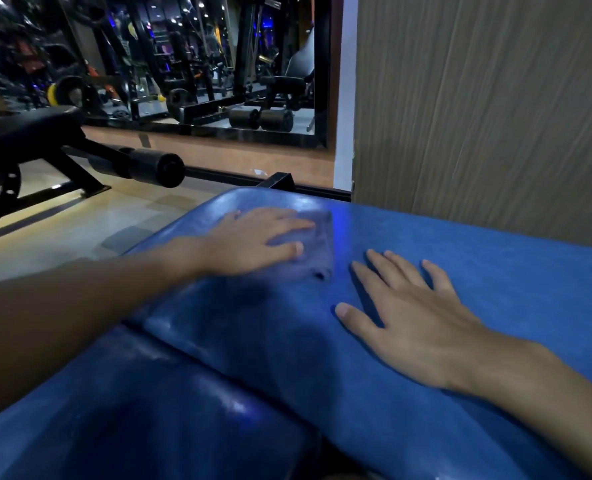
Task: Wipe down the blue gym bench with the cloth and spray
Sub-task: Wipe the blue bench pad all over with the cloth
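The blue gym bench fills the lower half of the head view, with a seam between its back pad and the darker seat pad near me. A folded grey-blue cloth lies on the far end of the pad. My left hand presses flat on the cloth with straight fingers and looks blurred. To the right of the cloth my right hand rests flat on the bare pad, fingers spread. No spray bottle is in view.
A brown wall panel stands right behind the bench on the right. A black bench with a foam roller stands on the tiled floor at the left. Behind it a wall mirror reflects gym machines.
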